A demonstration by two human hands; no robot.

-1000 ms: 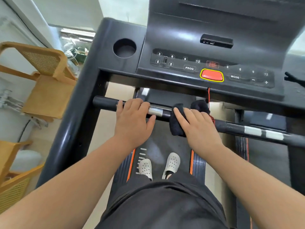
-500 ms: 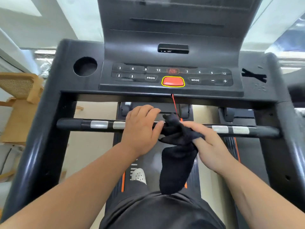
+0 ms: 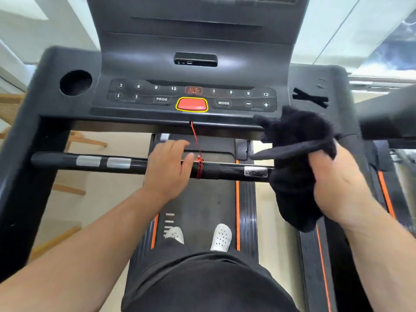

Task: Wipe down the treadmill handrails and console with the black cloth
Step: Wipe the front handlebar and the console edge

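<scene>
At the far left, part of a wooden chair [image 3: 10, 109] stands on the floor beside the treadmill's dark frame. A round cup holder [image 3: 75, 82] is sunk into the left wing of the console [image 3: 225, 52]. Below it, the cross handrail [image 3: 56, 160] runs across the view and carries two silver sensor pads [image 3: 88, 161] on its left stretch.

The left grip [image 3: 167, 167] rests on the middle of the handrail. Its palm lies on the bar, its fingers are laid loosely forward over the top, and its thumb points right; it holds nothing else.

Just beside the thumb, a red cord [image 3: 195, 140] hangs from under the console's red button [image 3: 191, 104] and is wound around the handrail. Farther down, two white shoes [image 3: 221, 237] stand on the belt [image 3: 202, 199].

To the right, past another silver pad [image 3: 256, 171], the black cloth [image 3: 295, 154] is bunched in the right grip [image 3: 337, 183], whose fingers curl tightly round it. The cloth covers the right stretch of the handrail. Its upper folds reach the console's lower right edge, and a loose end hangs below the bar. I cannot tell whether it presses on the bar.

A black cross mark [image 3: 310, 98] sits on the console's right wing, above the cloth.
</scene>
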